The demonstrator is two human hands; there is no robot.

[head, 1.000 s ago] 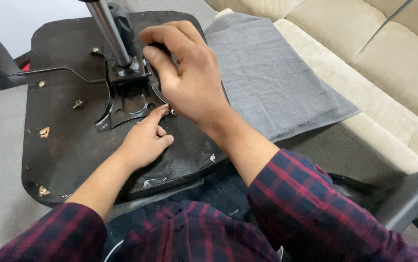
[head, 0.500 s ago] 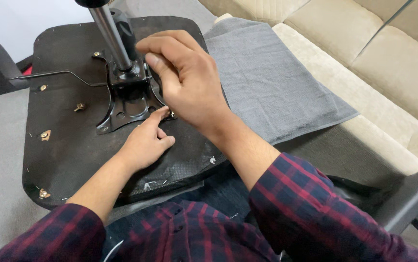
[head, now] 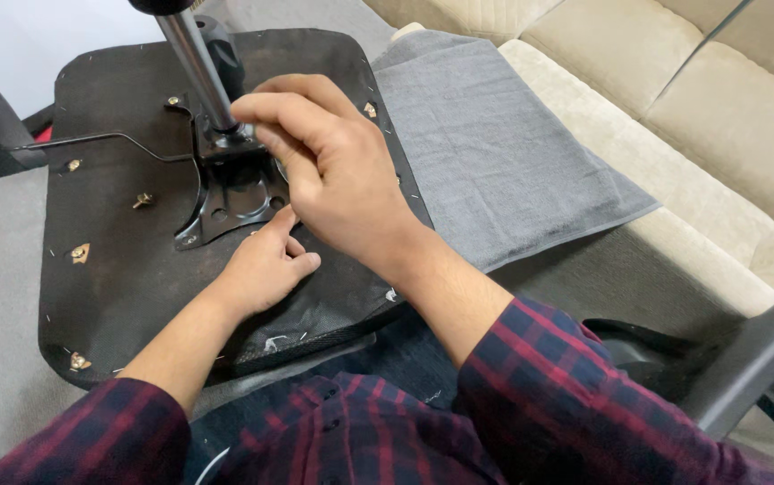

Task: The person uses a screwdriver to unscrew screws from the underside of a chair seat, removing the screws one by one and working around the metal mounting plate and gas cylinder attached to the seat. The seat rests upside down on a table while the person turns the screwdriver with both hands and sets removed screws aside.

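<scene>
An upturned black chair seat (head: 118, 296) lies across my lap. A black metal mechanism plate (head: 234, 202) is on it, with a shiny steel column (head: 194, 63) rising from the plate. My right hand (head: 342, 180) hovers over the plate beside the column's base, its fingers curled and pinched downward; whatever they hold is hidden. My left hand (head: 266, 265) rests on the seat at the plate's near edge, its fingers curled and the thumb and forefinger touching the plate under my right hand.
A thin lever rod (head: 109, 137) sticks out left from the plate. Brass fittings (head: 143, 199) dot the seat. A grey towel (head: 504, 153) lies on a beige sofa (head: 674, 99) to the right. A dark chair arm (head: 746, 359) curves at lower right.
My right hand has shifted a little toward the column's base. My left hand stays at the plate's near edge.
</scene>
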